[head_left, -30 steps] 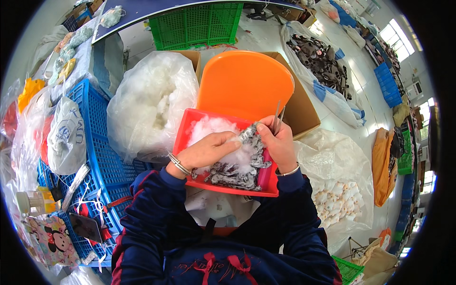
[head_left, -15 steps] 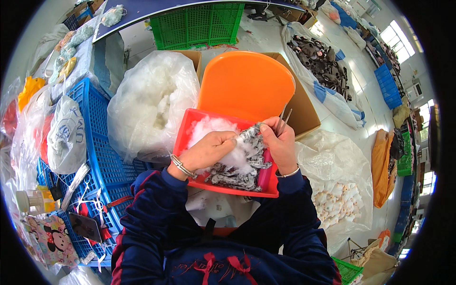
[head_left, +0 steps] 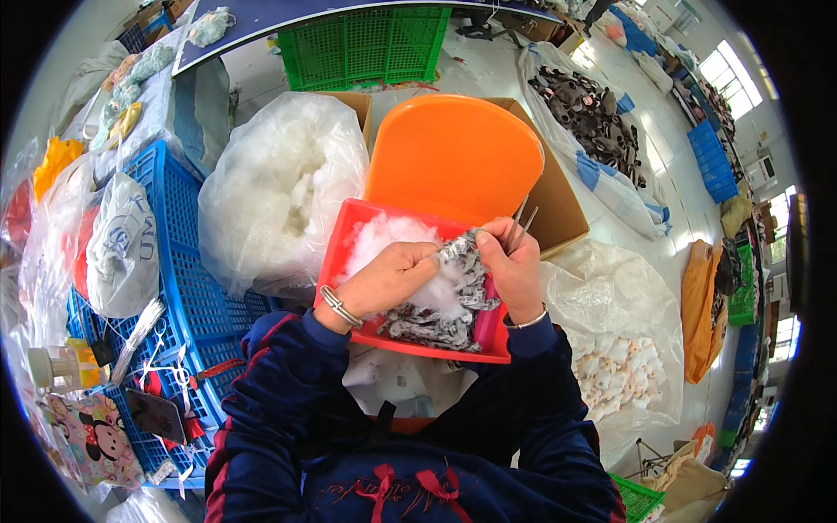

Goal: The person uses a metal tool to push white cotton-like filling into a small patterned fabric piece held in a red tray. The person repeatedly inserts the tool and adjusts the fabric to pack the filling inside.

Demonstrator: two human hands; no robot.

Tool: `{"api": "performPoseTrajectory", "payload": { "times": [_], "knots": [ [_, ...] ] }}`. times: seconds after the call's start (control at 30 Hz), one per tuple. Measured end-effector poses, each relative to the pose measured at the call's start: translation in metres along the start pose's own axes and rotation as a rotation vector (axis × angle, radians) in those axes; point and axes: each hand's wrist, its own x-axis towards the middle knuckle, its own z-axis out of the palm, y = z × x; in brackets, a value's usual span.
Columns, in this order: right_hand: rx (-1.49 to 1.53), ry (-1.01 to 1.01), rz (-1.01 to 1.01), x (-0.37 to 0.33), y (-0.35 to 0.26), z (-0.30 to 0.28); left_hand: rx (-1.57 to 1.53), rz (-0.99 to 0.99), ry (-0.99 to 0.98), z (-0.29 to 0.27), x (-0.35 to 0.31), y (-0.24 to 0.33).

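Note:
Over the red tray (head_left: 327, 261), my left hand (head_left: 392, 277) is closed, thumb against the fingers. Its fingertips meet at the near edge of a small grey-and-white plush piece (head_left: 460, 251); exactly what they pinch is partly hidden. My right hand (head_left: 516, 270) grips the other side of that piece between thumb and fingers. Metal tweezers (head_left: 526, 220) are also held in it, tips pointing up and away. White stuffing (head_left: 384, 234) fills the tray's left part. More grey fuzzy pieces (head_left: 432, 324) lie in front and to the right, some under my hands.
An orange stool seat (head_left: 453, 148) stands just beyond the tray. To its left is a clear bag of white stuffing (head_left: 283, 174). Blue crates (head_left: 209, 296) flank my left side. At right lies a plastic bag of small pale pieces (head_left: 619, 366); a cardboard box (head_left: 562, 213) sits behind the tray.
My left hand has shifted slightly to the right, nearer the right hand. The right hand and tweezers have barely moved, and both hands keep their closed grip.

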Motion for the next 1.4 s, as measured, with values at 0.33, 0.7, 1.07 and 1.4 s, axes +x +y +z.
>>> {"api": "performPoseTrajectory", "payload": {
  "times": [0.33,0.7,1.07,1.4],
  "knots": [
    [-0.024,0.062,-0.027,0.006,0.001,-0.012,0.088,0.012,-0.033,0.003,-0.005,0.001],
    [-0.073,-0.088,0.031,0.003,-0.009,-0.011,0.464,0.232,0.142,-0.005,-0.002,0.001],
    [0.106,-0.307,0.116,-0.001,-0.002,0.003,-0.121,0.107,-0.046,0.018,0.011,-0.008],
    [0.034,0.168,0.063,0.02,0.001,-0.034,0.072,0.043,-0.129,0.015,0.003,-0.023]
  ]
}}
